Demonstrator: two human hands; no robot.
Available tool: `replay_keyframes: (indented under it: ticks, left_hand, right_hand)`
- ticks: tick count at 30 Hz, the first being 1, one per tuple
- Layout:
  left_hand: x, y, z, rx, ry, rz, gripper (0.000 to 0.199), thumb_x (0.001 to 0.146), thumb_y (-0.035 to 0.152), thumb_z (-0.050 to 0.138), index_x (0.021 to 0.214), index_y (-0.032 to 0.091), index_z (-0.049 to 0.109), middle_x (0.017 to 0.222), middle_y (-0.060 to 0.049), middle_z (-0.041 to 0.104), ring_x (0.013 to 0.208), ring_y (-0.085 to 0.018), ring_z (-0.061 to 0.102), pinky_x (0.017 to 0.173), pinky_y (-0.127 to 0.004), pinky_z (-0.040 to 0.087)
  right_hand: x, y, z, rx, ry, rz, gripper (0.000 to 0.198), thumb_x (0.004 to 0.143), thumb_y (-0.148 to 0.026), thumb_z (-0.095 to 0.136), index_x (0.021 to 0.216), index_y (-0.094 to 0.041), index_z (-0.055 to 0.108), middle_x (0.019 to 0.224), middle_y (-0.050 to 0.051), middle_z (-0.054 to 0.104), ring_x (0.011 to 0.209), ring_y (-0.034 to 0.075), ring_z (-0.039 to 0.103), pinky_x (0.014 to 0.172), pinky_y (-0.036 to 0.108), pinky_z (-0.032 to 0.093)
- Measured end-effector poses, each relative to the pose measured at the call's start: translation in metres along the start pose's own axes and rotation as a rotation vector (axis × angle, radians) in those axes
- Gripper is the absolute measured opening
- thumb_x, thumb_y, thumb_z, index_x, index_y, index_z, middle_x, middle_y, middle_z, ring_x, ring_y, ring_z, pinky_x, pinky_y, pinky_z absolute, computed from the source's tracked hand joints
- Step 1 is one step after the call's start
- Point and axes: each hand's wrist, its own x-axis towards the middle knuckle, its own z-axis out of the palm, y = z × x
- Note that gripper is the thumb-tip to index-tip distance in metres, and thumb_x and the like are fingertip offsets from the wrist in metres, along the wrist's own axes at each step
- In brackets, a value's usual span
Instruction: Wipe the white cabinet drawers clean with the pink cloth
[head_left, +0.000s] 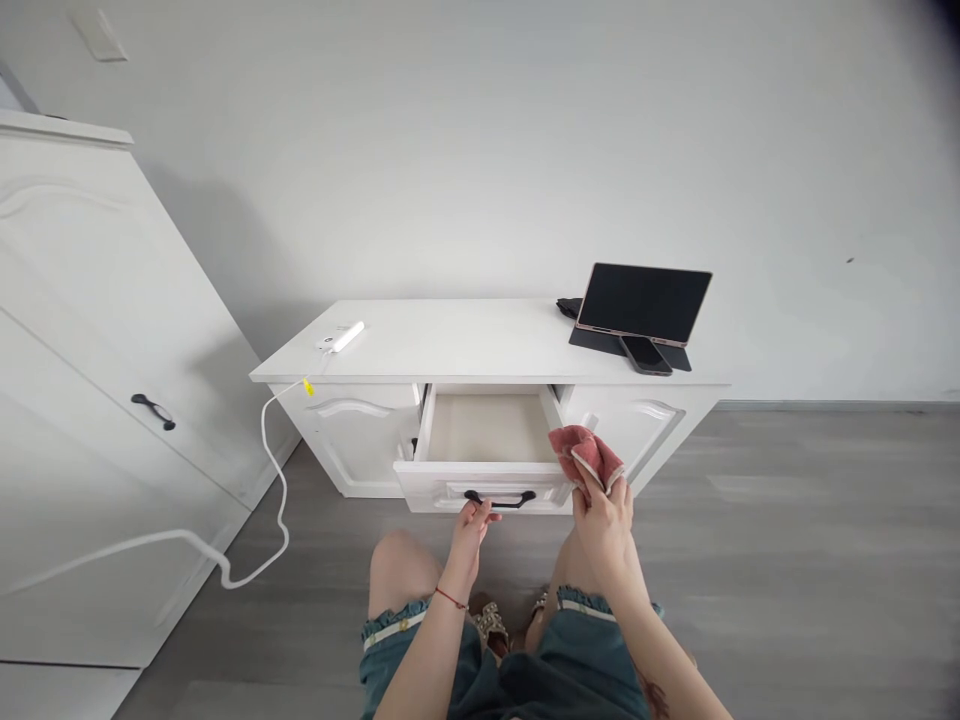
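A white drawer is pulled out from the middle of a low white cabinet, and its pale inside shows nothing in it. My left hand has its fingers curled at the left part of the black drawer handle. In my right hand is a folded pink-red cloth with a pale edge, held by the drawer's front right corner. The cloth hides that corner.
A dark tablet on a stand and a phone lie at the cabinet top's right. At its left, a white power strip or charger trails a white cable down over the floor. A tall wardrobe stands left.
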Motion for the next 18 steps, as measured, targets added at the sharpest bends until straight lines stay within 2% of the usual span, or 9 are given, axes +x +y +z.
replay_keyframes:
  ticks: [4, 9, 14, 18]
  left_hand:
    - [0.004, 0.0, -0.002, 0.018, -0.005, -0.002, 0.05, 0.054, 0.055, 0.086, 0.056, 0.021, 0.049, 0.064, 0.004, 0.052, 0.077, -0.02, 0.064, 0.1, -0.04, 0.037]
    - [0.012, -0.006, -0.007, 0.014, -0.033, -0.009, 0.042, 0.06, 0.051, 0.084, 0.059, 0.022, 0.054, 0.07, 0.0, 0.061, 0.079, -0.022, 0.067, 0.099, -0.041, 0.039]
    - [0.011, -0.011, -0.005, -0.118, -0.028, 0.011, 0.035, 0.06, 0.044, 0.086, 0.067, 0.022, 0.06, 0.077, 0.0, 0.064, 0.074, -0.02, 0.067, 0.098, -0.041, 0.042]
    - [0.007, -0.01, -0.001, -0.169, -0.029, -0.004, 0.034, 0.059, 0.042, 0.087, 0.066, 0.022, 0.06, 0.081, -0.001, 0.067, 0.077, -0.019, 0.068, 0.099, -0.04, 0.044]
  right_hand:
    - [-0.008, 0.002, 0.012, 0.08, 0.062, 0.029, 0.036, 0.092, -0.024, 0.044, 0.115, -0.018, 0.072, 0.107, 0.019, 0.055, 0.102, 0.033, 0.051, 0.087, 0.051, 0.047]
    - [-0.02, 0.002, 0.027, 0.261, 0.173, 0.033, 0.032, 0.091, -0.023, 0.051, 0.116, -0.018, 0.07, 0.132, 0.019, 0.052, 0.117, 0.035, 0.05, 0.091, 0.052, 0.048]
    - [-0.03, -0.006, 0.043, 0.359, 0.175, -0.124, 0.029, 0.09, -0.021, 0.054, 0.113, -0.02, 0.07, 0.129, 0.015, 0.058, 0.114, 0.034, 0.055, 0.087, 0.051, 0.051]
    - [-0.034, -0.025, 0.051, 0.401, 0.179, -0.263, 0.025, 0.089, -0.016, 0.054, 0.106, -0.022, 0.071, 0.123, 0.012, 0.06, 0.114, 0.031, 0.054, 0.086, 0.048, 0.051]
